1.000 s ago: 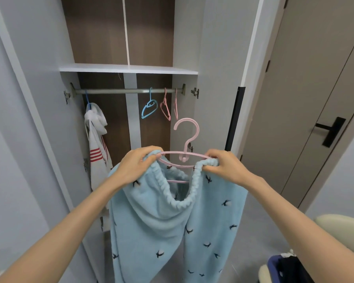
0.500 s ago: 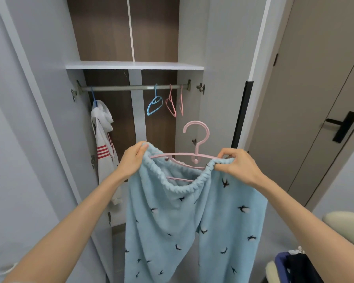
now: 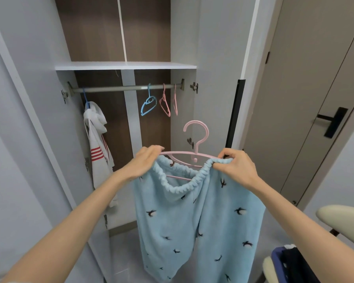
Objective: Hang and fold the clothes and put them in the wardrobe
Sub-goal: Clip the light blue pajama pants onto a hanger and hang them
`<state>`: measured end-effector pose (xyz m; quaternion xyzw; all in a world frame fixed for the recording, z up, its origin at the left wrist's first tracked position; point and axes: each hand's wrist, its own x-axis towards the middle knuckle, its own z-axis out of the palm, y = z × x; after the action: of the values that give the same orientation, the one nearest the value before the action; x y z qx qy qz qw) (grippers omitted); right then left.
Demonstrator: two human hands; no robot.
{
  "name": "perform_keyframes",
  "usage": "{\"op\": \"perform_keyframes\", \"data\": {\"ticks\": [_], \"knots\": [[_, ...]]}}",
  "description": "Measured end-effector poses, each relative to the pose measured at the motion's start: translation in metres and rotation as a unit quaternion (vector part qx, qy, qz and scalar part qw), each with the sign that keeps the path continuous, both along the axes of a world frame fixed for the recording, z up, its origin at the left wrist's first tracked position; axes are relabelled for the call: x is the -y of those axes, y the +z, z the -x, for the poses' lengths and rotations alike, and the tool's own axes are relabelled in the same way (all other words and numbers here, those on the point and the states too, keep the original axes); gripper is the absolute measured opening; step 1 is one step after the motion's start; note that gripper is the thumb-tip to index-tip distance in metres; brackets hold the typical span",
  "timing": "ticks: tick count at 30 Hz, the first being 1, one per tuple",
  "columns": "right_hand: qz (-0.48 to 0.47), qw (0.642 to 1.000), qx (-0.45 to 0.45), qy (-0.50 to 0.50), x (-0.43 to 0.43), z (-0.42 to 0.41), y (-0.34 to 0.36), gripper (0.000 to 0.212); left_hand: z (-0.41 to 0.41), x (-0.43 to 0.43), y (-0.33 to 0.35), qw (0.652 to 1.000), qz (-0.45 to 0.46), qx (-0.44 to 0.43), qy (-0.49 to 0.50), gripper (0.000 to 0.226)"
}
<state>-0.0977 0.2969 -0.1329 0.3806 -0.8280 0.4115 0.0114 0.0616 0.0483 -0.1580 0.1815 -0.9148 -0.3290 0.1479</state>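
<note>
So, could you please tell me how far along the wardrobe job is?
Done: one white striped garment hangs on the rail. In hand: the left hand and right hand hold the blue trousers by the waistband, stretched over a pink hanger, not yet hooked up. Left: hang it on the rail beside the empty hangers, then deal with the dark clothes in the basket at the lower right.

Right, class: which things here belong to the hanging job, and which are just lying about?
Job: left hand, right hand, pink hanger, blue trousers, wardrobe rail.
Lying about: door handle, cream chair, spare blue hanger.
</note>
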Motion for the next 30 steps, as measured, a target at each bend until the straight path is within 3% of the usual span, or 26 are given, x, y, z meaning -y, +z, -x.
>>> {"op": "perform_keyframes", "data": {"ticks": [2,5,7,11,15,17,23,30], "knots": [[0.007,1.0,0.002,-0.007,0.0,0.002,-0.001,0.019,-0.004,-0.003,-0.005,0.997,0.076,0.009,-0.025,0.044],[0.02,1.0,-0.017,0.007,0.001,0.001,0.001,0.018,-0.006,0.001,-0.008,0.992,0.119,-0.051,-0.003,0.019],[0.006,0.997,-0.067,0.027,0.001,0.002,0.002,0.015,-0.004,0.003,-0.008,0.987,0.138,-0.081,0.024,0.02],[-0.041,0.989,-0.117,0.085,-0.001,0.019,-0.003,0.013,0.0,0.004,-0.01,0.982,0.144,-0.109,0.056,0.021],[-0.084,0.985,-0.134,0.067,-0.012,0.035,-0.019,0.002,-0.006,0.004,-0.01,0.98,0.128,-0.128,0.08,0.026],[-0.094,0.983,-0.139,0.073,-0.015,0.036,-0.025,0.008,-0.006,0.003,-0.009,0.979,0.127,-0.131,0.087,0.034],[-0.037,0.997,-0.053,0.04,-0.02,0.04,-0.03,0.035,-0.004,0.004,-0.008,0.972,0.119,-0.157,0.127,0.023],[0.033,0.996,0.075,-0.02,-0.022,0.044,-0.021,0.022,-0.006,-0.001,-0.002,0.97,0.103,-0.168,0.141,0.023]]}}
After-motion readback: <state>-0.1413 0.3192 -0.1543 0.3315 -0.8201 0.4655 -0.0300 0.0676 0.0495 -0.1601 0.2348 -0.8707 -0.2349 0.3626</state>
